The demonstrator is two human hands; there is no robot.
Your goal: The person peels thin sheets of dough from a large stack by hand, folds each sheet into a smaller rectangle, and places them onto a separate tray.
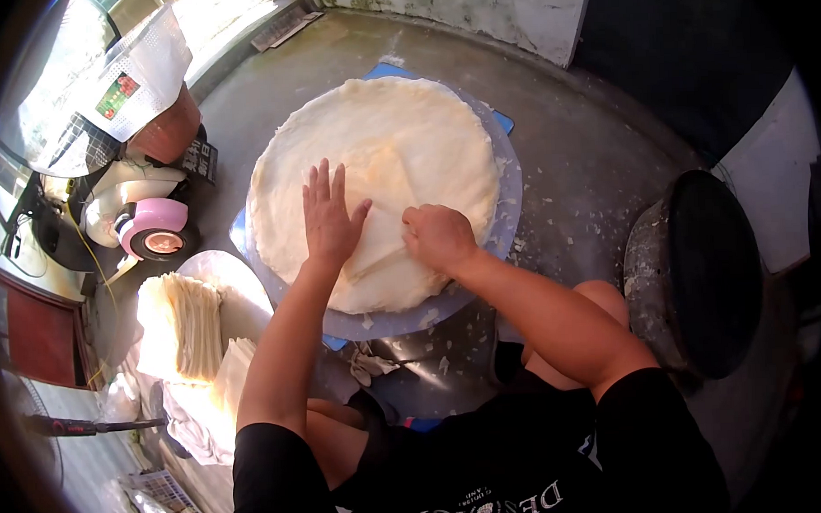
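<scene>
A wide stack of thin, pale, pancake-like sheets lies on a round light-grey board. Near its middle, a folded sheet with straight edges rests on top. My left hand is laid on the stack at the folded sheet's left side, its fingers stretched out and apart. My right hand is closed at the folded sheet's right edge, fingertips curled onto it; the exact grip is partly hidden under the fingers.
To the left, a pile of folded sheets stands on a round pale surface beside a cloth. A pink-rimmed wheel and a white plastic basket are farther back. A large dark round pan leans at right. Flakes litter the concrete floor.
</scene>
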